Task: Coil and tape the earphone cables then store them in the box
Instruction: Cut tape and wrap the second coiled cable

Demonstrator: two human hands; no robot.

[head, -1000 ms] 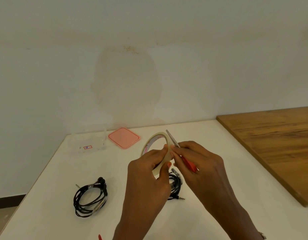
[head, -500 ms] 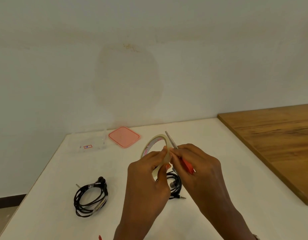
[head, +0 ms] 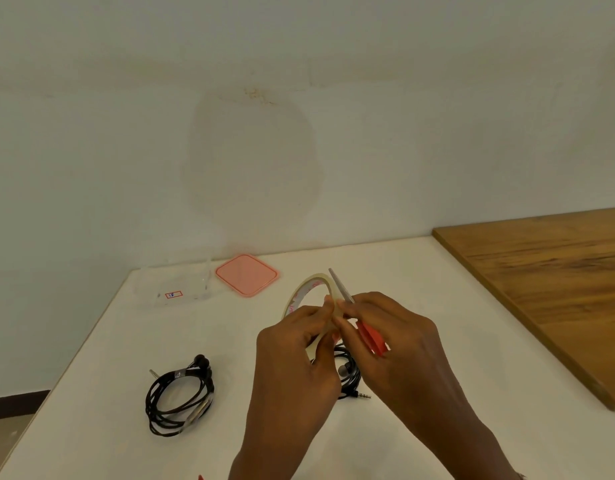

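My left hand point(head: 295, 355) grips a roll of clear tape point(head: 307, 289) upright above the white table point(head: 420, 306). My right hand point(head: 399, 344) holds red-handled scissors point(head: 370, 337), blades pointing up and away beside the roll, while its fingertips pinch at the tape's edge. A coiled black earphone cable point(head: 179, 396) with tape round it lies at the left. A second coiled earphone point(head: 351, 375) lies under my hands, mostly hidden, its plug sticking out to the right. The clear plastic box point(head: 174, 285) stands open at the back left.
The pink lid point(head: 246, 274) lies beside the box by the wall. A wooden tabletop point(head: 548, 289) adjoins the white table on the right. A small red object point(head: 200, 477) peeks in at the bottom edge.
Both hands with the tape and scissors have stayed close together, shifting only slightly. The coils on the table have not moved.
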